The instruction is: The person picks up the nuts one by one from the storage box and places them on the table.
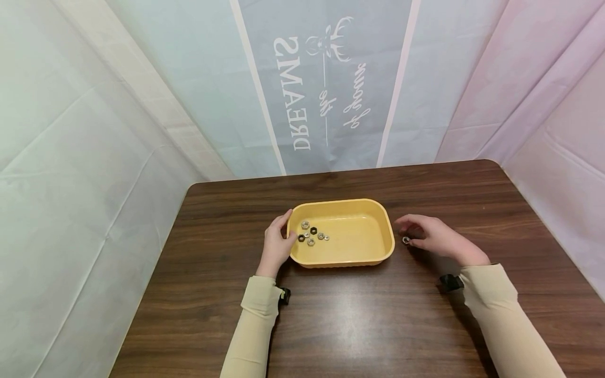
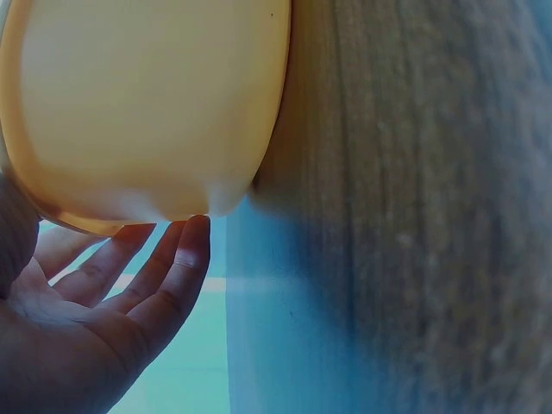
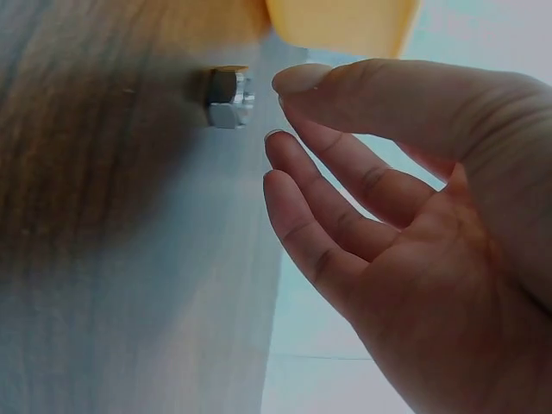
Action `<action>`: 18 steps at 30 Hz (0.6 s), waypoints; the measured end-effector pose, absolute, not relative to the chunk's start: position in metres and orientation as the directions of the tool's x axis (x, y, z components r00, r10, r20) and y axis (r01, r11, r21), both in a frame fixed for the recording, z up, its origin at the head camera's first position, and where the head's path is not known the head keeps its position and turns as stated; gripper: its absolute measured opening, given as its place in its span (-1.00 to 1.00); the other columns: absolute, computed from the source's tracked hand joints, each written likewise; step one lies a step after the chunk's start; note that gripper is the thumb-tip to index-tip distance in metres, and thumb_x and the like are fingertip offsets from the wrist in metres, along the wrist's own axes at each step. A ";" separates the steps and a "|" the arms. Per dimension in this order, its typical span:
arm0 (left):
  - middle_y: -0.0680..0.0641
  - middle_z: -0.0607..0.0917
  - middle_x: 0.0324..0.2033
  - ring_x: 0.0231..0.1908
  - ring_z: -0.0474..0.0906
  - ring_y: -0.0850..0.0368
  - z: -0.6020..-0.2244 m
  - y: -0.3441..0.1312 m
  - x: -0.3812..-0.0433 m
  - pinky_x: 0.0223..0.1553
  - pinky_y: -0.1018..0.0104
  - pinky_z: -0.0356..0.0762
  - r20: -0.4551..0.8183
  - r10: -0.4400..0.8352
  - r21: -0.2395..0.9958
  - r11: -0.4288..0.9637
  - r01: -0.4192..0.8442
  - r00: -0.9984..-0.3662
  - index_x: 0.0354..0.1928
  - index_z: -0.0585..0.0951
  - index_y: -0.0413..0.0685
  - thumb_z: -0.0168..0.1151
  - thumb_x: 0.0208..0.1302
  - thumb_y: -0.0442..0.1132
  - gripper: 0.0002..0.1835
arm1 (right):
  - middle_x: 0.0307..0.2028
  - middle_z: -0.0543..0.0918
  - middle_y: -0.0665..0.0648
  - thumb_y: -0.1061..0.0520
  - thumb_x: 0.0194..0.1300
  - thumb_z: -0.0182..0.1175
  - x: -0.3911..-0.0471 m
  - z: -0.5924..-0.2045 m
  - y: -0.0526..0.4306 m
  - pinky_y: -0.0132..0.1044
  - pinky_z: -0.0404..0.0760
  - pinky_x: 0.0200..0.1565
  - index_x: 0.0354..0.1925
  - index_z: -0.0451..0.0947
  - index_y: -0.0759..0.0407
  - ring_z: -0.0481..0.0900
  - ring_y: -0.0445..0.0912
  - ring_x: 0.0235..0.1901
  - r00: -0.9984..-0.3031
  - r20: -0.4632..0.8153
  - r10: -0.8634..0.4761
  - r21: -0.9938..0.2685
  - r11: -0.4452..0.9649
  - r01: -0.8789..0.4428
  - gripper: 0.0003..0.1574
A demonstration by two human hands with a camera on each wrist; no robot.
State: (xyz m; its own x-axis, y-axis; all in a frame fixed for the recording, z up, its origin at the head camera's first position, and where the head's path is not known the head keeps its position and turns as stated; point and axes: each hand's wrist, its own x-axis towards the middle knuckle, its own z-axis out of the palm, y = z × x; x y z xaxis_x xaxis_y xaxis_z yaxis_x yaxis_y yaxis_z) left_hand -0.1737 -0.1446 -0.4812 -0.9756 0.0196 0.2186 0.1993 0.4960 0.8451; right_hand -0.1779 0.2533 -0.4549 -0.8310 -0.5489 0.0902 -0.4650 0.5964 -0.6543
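My left hand grips the left end of a yellow plastic tray, the thumb over the rim and the fingers along the outer wall. In the left wrist view those fingertips touch the tray's side. Several hex nuts lie in the tray's left part, among them a large silver nut and a black nut. Just right of the tray, one silver hex nut rests on the table. My right hand is beside it, fingers loosely bent and a small gap left between fingertips and nut.
The dark wood-grain table runs up to a hanging printed curtain at the back. Pale fabric walls stand on the left and right. A dark wrist device sits at the right cuff.
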 end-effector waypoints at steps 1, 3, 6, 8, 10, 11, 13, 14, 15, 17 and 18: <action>-0.11 0.56 0.05 -0.06 0.50 0.09 -0.481 -0.145 -0.174 -0.19 0.27 0.55 0.221 0.020 0.845 0.496 0.202 -0.975 0.31 0.42 -0.19 0.12 0.14 -0.54 -0.38 | -0.14 0.61 0.24 0.53 0.00 0.28 -0.177 -0.453 0.254 0.02 0.56 -0.10 0.07 0.47 0.37 0.57 0.13 -0.12 -0.830 0.098 -0.549 -0.651 0.596 -0.471 -0.40; -0.12 0.56 0.05 -0.07 0.50 0.08 -0.481 -0.145 -0.174 -0.19 0.27 0.55 0.226 0.020 0.844 0.495 0.207 -0.974 0.31 0.42 -0.20 0.12 0.14 -0.54 -0.38 | -0.09 0.61 0.25 0.52 0.01 0.28 -0.177 -0.451 0.254 0.04 0.54 -0.08 0.09 0.47 0.36 0.56 0.14 -0.09 -0.831 0.102 -0.547 -0.646 0.599 -0.473 -0.39; -0.13 0.57 0.04 -0.10 0.51 0.06 -0.481 -0.145 -0.174 -0.21 0.28 0.55 0.234 0.019 0.843 0.493 0.213 -0.972 0.30 0.42 -0.21 0.12 0.13 -0.55 -0.38 | -0.01 0.58 0.27 0.52 0.03 0.27 -0.177 -0.447 0.254 0.08 0.51 -0.03 0.12 0.46 0.35 0.54 0.15 -0.03 -0.834 0.091 -0.544 -0.649 0.603 -0.464 -0.37; -0.14 0.57 0.04 -0.10 0.51 0.06 -0.481 -0.145 -0.174 -0.22 0.28 0.55 0.238 0.019 0.843 0.493 0.216 -0.971 0.30 0.42 -0.20 0.13 0.12 -0.55 -0.38 | 0.02 0.57 0.29 0.52 0.04 0.26 -0.176 -0.445 0.253 0.10 0.49 0.00 0.13 0.45 0.35 0.52 0.16 -0.01 -0.832 0.084 -0.548 -0.655 0.599 -0.461 -0.37; -0.14 0.57 0.04 -0.09 0.51 0.05 -0.481 -0.145 -0.174 -0.22 0.28 0.55 0.241 0.019 0.843 0.492 0.219 -0.970 0.30 0.42 -0.20 0.12 0.12 -0.55 -0.38 | 0.03 0.56 0.30 0.52 0.05 0.26 -0.176 -0.443 0.253 0.10 0.48 0.01 0.14 0.45 0.36 0.52 0.16 0.00 -0.829 0.084 -0.553 -0.656 0.595 -0.464 -0.37; -0.15 0.57 0.04 -0.08 0.51 0.04 -0.481 -0.145 -0.174 -0.22 0.29 0.55 0.243 0.019 0.843 0.491 0.221 -0.970 0.30 0.43 -0.20 0.12 0.11 -0.55 -0.37 | 0.03 0.56 0.30 0.52 0.05 0.26 -0.176 -0.442 0.252 0.10 0.48 0.00 0.13 0.45 0.37 0.52 0.16 0.00 -0.827 0.088 -0.555 -0.657 0.592 -0.467 -0.37; -0.16 0.57 0.05 -0.06 0.52 0.03 -0.482 -0.145 -0.174 -0.21 0.29 0.54 0.251 0.022 0.840 0.491 0.229 -0.968 0.30 0.43 -0.22 0.12 0.10 -0.55 -0.37 | 0.03 0.56 0.29 0.51 0.05 0.26 -0.175 -0.441 0.252 0.09 0.49 0.00 0.14 0.45 0.36 0.52 0.16 0.00 -0.825 0.094 -0.557 -0.654 0.590 -0.473 -0.37; -0.16 0.57 0.05 -0.05 0.52 0.02 -0.482 -0.145 -0.174 -0.21 0.30 0.53 0.253 0.022 0.840 0.492 0.231 -0.967 0.29 0.43 -0.23 0.12 0.10 -0.55 -0.37 | 0.03 0.56 0.29 0.50 0.05 0.27 -0.175 -0.440 0.252 0.08 0.49 -0.01 0.14 0.45 0.36 0.52 0.15 0.00 -0.825 0.098 -0.557 -0.654 0.589 -0.475 -0.37; -0.17 0.57 0.05 -0.05 0.52 0.01 -0.483 -0.145 -0.174 -0.22 0.30 0.53 0.256 0.023 0.839 0.491 0.234 -0.966 0.29 0.42 -0.24 0.11 0.09 -0.55 -0.37 | 0.03 0.57 0.28 0.50 0.06 0.28 -0.175 -0.439 0.252 0.08 0.49 -0.01 0.14 0.45 0.35 0.52 0.15 0.00 -0.823 0.105 -0.558 -0.653 0.586 -0.480 -0.37; -0.17 0.57 0.05 -0.06 0.52 -0.01 -0.483 -0.145 -0.174 -0.24 0.31 0.54 0.257 0.021 0.842 0.486 0.235 -0.966 0.29 0.42 -0.25 0.11 0.09 -0.55 -0.37 | 0.03 0.57 0.27 0.48 0.06 0.28 -0.174 -0.437 0.252 0.07 0.49 -0.01 0.14 0.45 0.34 0.52 0.14 0.00 -0.822 0.113 -0.558 -0.653 0.582 -0.485 -0.37; -0.18 0.57 0.05 -0.06 0.52 -0.02 -0.483 -0.145 -0.174 -0.25 0.31 0.54 0.258 0.021 0.843 0.483 0.235 -0.966 0.29 0.42 -0.25 0.11 0.09 -0.55 -0.38 | 0.03 0.57 0.26 0.48 0.06 0.29 -0.174 -0.436 0.252 0.06 0.49 -0.01 0.15 0.45 0.32 0.53 0.13 -0.01 -0.821 0.118 -0.558 -0.652 0.580 -0.488 -0.37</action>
